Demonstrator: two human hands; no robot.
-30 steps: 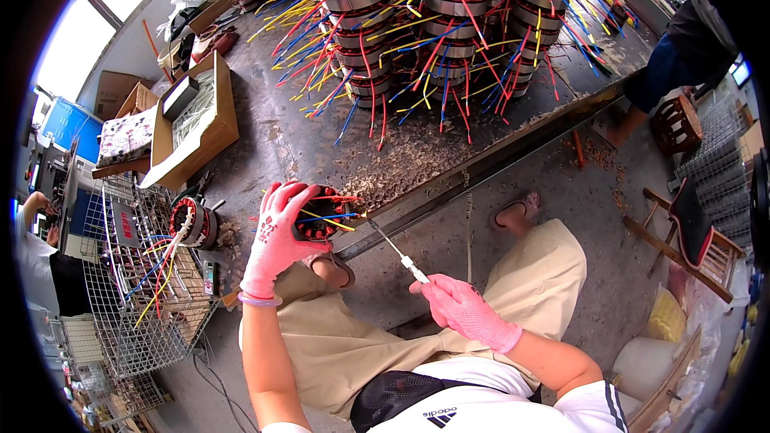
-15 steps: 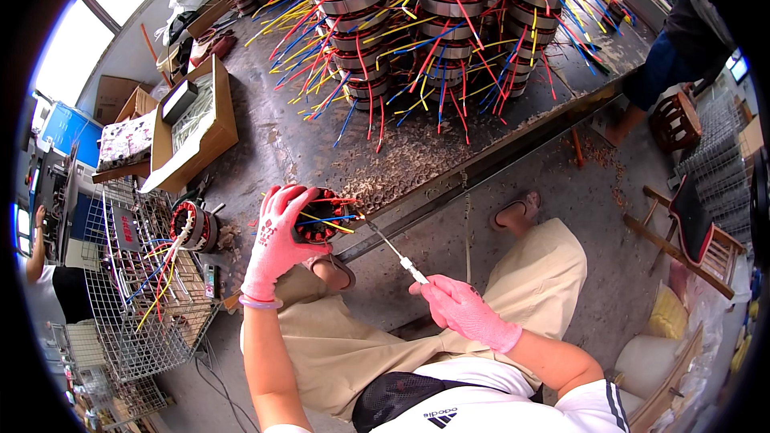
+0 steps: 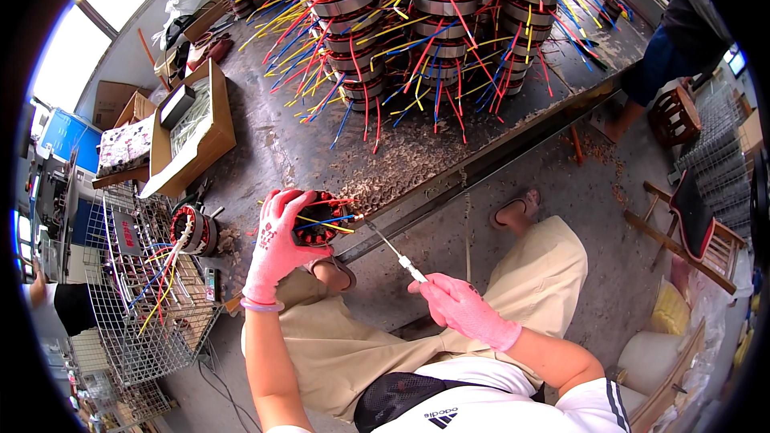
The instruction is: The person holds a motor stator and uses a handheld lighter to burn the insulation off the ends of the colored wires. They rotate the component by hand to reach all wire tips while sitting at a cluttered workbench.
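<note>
A motor stator (image 3: 322, 223) with a dark, red-edged winding ring and red, blue and yellow leads rests at the near edge of the workbench. My left hand (image 3: 277, 240), in a pink glove, is closed around its left side. In my pink-gloved right hand (image 3: 465, 309) is a slim, straight tool with a white handle (image 3: 411, 266). Its thin shaft points up and left, with the tip by the lead ends at the stator's right side. Whether the tip touches a lead is too small to tell. Left of my left hand stands another stator (image 3: 200, 232) with bundled leads.
Tall stacks of wired stators (image 3: 441, 28) fill the far part of the workbench (image 3: 273, 132). An open cardboard box (image 3: 215, 124) sits at left, above a wire basket (image 3: 120, 329). Right of me is a wooden chair (image 3: 694, 228); another person (image 3: 670, 52) stands at the far right.
The view has shifted very slightly. My left hand still holds the stator and my right hand the tool, both almost unmoved. At the far left, another person's arm has lowered.
</note>
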